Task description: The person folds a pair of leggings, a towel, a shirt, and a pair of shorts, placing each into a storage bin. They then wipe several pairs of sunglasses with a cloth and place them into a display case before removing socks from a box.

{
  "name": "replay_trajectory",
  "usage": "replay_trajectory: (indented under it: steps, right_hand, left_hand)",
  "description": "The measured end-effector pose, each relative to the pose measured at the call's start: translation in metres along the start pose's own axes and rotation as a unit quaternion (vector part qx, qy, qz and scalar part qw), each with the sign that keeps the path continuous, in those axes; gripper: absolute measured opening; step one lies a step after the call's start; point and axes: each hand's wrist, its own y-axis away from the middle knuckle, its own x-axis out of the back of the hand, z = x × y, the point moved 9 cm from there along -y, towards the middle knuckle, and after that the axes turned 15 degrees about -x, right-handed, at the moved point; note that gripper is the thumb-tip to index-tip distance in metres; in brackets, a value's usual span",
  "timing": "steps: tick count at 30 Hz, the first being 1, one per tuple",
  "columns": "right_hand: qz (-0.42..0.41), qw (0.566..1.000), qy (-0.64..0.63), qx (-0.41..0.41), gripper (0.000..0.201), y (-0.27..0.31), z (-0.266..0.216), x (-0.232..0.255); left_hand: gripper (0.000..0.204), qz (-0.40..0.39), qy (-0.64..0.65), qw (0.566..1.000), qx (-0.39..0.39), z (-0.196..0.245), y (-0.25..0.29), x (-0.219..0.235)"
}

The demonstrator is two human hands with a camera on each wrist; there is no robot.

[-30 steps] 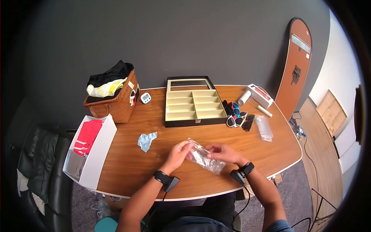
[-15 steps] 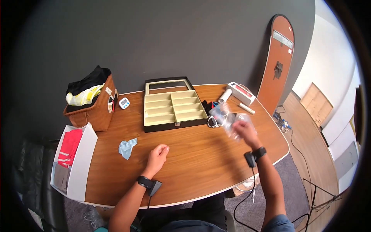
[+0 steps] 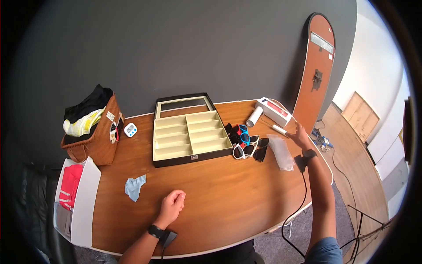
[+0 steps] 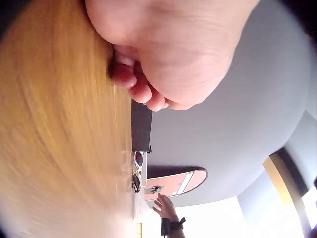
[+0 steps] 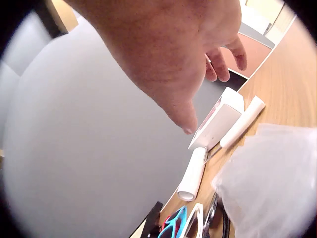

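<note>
My right hand hovers with spread fingers by the thin white handle at the table's right; nothing is in it. In the right wrist view the hand is above the white box, with the thin handle and a white cylinder below. Clear plastic bags lie just left of that hand. My left hand rests on the table with its fingers curled and nothing visible in it; the left wrist view shows the same curled fingers.
An open compartment case stands mid-table, with several sunglasses at its right. A light blue cloth lies left of centre. At the left are a timer, a brown basket and a white box of clothes.
My right hand has let go of the clear bag, now lying on the table's right, and moved further right with spread fingers. The left hand let go of the bag earlier and stays curled.
</note>
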Motion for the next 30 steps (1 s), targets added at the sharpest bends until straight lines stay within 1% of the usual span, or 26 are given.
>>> replay_trajectory:
  steps: [1, 3, 4, 6, 8, 10, 11, 14, 15, 16, 18, 19, 20, 22, 24, 26, 27, 28, 29, 30]
  right_hand:
    - [-0.001, 1.000, -0.001, -0.001, 0.086, -0.014, 0.000, -0.003]
    - [0.026, 0.998, 0.040, 0.047, 0.097, -0.045, -0.008, -0.010]
    - [0.012, 0.998, 0.050, 0.036, 0.105, -0.064, -0.006, -0.018]
    - [0.010, 0.998, 0.051, 0.021, 0.105, -0.086, -0.010, -0.027]
    - [0.006, 0.998, 0.064, 0.011, 0.112, -0.121, -0.001, -0.046]
    - [0.017, 0.995, 0.098, -0.006, 0.115, -0.142, 0.001, -0.058]
    - [0.016, 0.996, 0.092, -0.005, 0.115, -0.156, 0.006, -0.065]
    - [0.001, 0.995, 0.103, -0.017, 0.115, -0.175, 0.006, -0.078]
    - [-0.003, 0.995, 0.101, -0.007, 0.115, -0.179, 0.005, -0.082]
    - [-0.007, 0.995, 0.102, -0.006, 0.115, -0.182, 0.005, -0.086]
    - [-0.068, 0.990, 0.121, -0.020, 0.113, -0.173, -0.006, -0.091]
    - [-0.047, 0.989, 0.139, -0.005, 0.108, -0.176, -0.002, -0.091]
    - [-0.046, 0.989, 0.139, -0.003, 0.108, -0.176, -0.004, -0.089]
    - [-0.095, 0.987, 0.123, -0.035, 0.104, -0.174, -0.007, -0.088]
    - [-0.015, 0.997, 0.076, -0.014, 0.090, -0.159, -0.009, -0.077]
    - [0.040, 0.996, 0.071, -0.024, 0.088, -0.145, -0.012, -0.053]
    - [0.046, 0.996, 0.069, -0.024, 0.088, -0.139, -0.014, -0.041]
    - [0.067, 0.997, 0.042, -0.024, 0.085, -0.134, -0.018, -0.023]
    - [0.089, 0.996, 0.017, -0.024, 0.082, -0.125, -0.024, -0.001]
    - [0.097, 0.995, 0.017, -0.022, 0.082, -0.113, -0.031, 0.017]
  left_hand:
    - [0.015, 0.002, -0.001, 1.000, 0.004, 0.002, 0.001, 0.000]
    - [0.014, 0.005, -0.002, 1.000, 0.012, -0.003, 0.002, 0.003]
    - [0.014, 0.008, -0.006, 1.000, 0.012, -0.003, 0.002, 0.004]
    - [0.014, 0.005, -0.011, 1.000, 0.027, 0.000, 0.003, 0.004]
    - [0.014, 0.009, -0.019, 0.999, 0.034, -0.003, 0.005, 0.006]
    - [0.014, 0.012, -0.027, 0.999, 0.043, -0.008, 0.007, 0.008]
    - [0.013, 0.012, -0.022, 0.999, 0.039, -0.009, 0.008, 0.009]
    - [0.011, 0.004, -0.021, 0.999, 0.033, -0.007, 0.007, 0.008]
    - [0.011, 0.008, -0.022, 0.999, 0.036, -0.011, 0.009, 0.010]
    - [0.012, 0.011, -0.020, 0.999, 0.039, -0.014, 0.012, 0.011]
    - [0.011, 0.013, -0.018, 0.999, 0.038, -0.016, 0.014, 0.012]
    - [0.011, 0.016, -0.015, 0.999, 0.035, -0.015, 0.015, 0.012]
    - [0.011, 0.017, -0.015, 0.999, 0.033, -0.014, 0.014, 0.012]
    - [0.011, 0.019, -0.017, 0.999, 0.020, -0.008, 0.013, 0.012]
    - [0.011, 0.018, -0.015, 1.000, 0.021, -0.008, 0.011, 0.010]
    - [0.011, 0.010, -0.015, 1.000, 0.024, -0.006, 0.010, 0.009]
    - [0.011, 0.011, 0.002, 1.000, 0.023, -0.004, 0.009, 0.007]
    - [0.011, 0.013, 0.020, 1.000, 0.020, -0.003, 0.007, 0.005]
    - [0.011, 0.012, 0.024, 1.000, 0.013, -0.001, 0.006, 0.005]
    - [0.011, 0.006, 0.010, 1.000, 0.015, -0.001, 0.006, 0.005]
